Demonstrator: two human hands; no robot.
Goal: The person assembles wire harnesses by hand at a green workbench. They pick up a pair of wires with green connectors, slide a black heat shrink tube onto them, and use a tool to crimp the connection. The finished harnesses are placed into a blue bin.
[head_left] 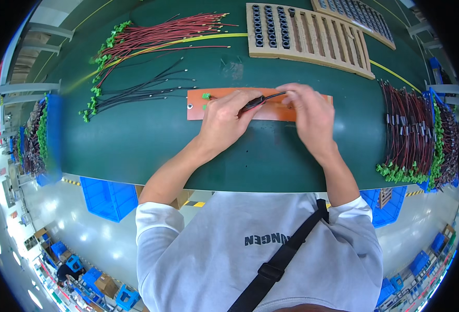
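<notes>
Above a long orange board (195, 113) on the green table, my left hand (227, 113) is closed around a thick black piece (252, 104), whose exact kind I cannot make out. A thin black wire (275, 95) runs from it to my right hand (312, 115), pinched between thumb and fingertips. A small green connector (206, 96) shows at the board's left part, beside my left hand. My fingers and palms hide much of the board and of what they grip.
Red wires (172, 31) and black wires (136, 91) with green connectors lie at the far left. A slotted wooden tray (312, 36) with dark round parts stands at the back. Finished-looking wire bundles (406, 130) lie at the right edge, and a blue bin (107, 197) stands below the table.
</notes>
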